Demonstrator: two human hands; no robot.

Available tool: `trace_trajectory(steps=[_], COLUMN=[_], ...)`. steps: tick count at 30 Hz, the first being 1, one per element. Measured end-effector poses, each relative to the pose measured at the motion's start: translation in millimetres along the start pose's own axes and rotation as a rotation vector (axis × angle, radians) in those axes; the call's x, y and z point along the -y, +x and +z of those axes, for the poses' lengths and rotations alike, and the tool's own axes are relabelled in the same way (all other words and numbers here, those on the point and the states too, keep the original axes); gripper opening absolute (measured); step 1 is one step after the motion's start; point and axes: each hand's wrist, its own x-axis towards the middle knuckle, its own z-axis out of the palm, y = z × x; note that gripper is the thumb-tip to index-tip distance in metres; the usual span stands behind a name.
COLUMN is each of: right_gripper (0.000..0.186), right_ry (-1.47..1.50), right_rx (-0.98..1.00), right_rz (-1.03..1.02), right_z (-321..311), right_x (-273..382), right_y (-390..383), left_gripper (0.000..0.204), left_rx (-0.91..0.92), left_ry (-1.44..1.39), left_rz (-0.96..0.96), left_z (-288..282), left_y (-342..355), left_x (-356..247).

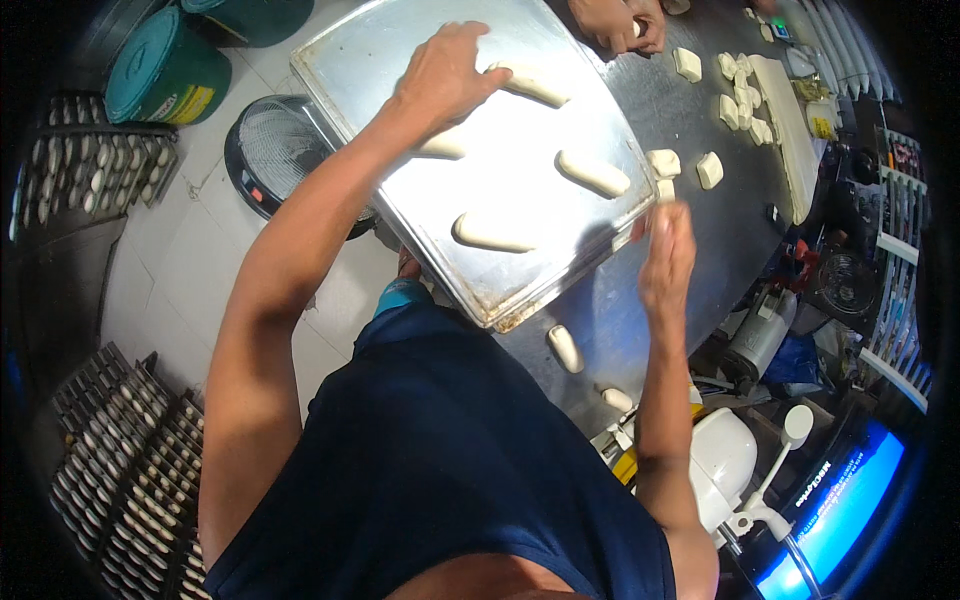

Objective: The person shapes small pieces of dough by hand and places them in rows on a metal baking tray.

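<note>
My left hand [445, 75] is over the metal baking tray [365, 45], thumb and fingers apart. Its thumb tip is at the end of a dough roll [535, 85]; whether it presses on it I cannot tell. More pale dough rolls lie apart on the tray, one dough roll [594, 174] near the right edge and another dough roll [490, 232] near the front corner. Part of one more dough roll [443, 146] shows beside my left forearm. Just right of the tray, my right hand [668, 255] is seen edge-on, fingers stretched and close together, holding nothing visible. Small dough pieces [663, 163] lie just beyond its fingertips.
Another person's hands [620, 22] work dough at the far side of the metal table [735, 215]. Cut dough pieces [740, 95] and a long dough sheet [785, 130] lie there. A fan [275, 150], green buckets [150, 70], racks of dough rolls [130, 480] and a white scale [722, 465] surround me.
</note>
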Motion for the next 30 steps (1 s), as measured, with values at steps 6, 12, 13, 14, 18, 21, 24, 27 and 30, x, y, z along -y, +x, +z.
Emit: trace_trajectory(steps=[6, 12, 13, 14, 18, 21, 24, 27, 30], right_gripper=[0.037, 0.033, 0.032, 0.032, 0.034, 0.034, 0.039, 0.036, 0.070], right_ry=[-0.156, -0.173, -0.212, -0.212, -0.265, -0.394, -0.502, -0.631, -0.438], right_rx=[0.000, -0.086, -0.087, -0.096, -0.150, -0.211, -0.355, -0.325, 0.025], right_rz=[0.215, 0.439, 0.439, 0.442, 0.412, 0.462, 0.619, 0.637, 0.655], right_z=[-16.5, -48.6, -51.9, -54.7, -63.9, -91.0, -126.4, -149.5, -147.9], right_x=[-50.4, -83.9, -86.7, -87.0, -87.7, -84.4, -94.7, -107.6, -110.0], right_y=[-132.6, -211.4, -219.9, -227.3, -253.5, -276.7, -313.2, -343.4, -346.8], left_gripper=[0.071, 0.071, 0.072, 0.072, 0.071, 0.080, 0.074, 0.064, 0.078], left_rx=[0.118, 0.046, 0.052, 0.055, 0.073, 0.019, 0.119, 0.729, 0.925], left_ry=[-0.035, -0.098, -0.124, -0.127, 0.074, 0.316, -0.054, -0.225, -0.029], left_rz=[-0.142, -0.243, -0.275, -0.267, -0.093, 0.108, 0.234, 0.139, 0.682], left_z=[-0.9, 5.5, 5.4, 9.0, 7.3, -1.9, -11.0, -10.4, 23.0], left_y=[-5.8, -8.4, -8.0, -8.8, -1.9, -10.0, -53.0, -142.6, -214.8], left_x=[-33.8, -36.4, -38.1, -38.5, -27.7, -35.9, -117.0, -205.5, -220.0])
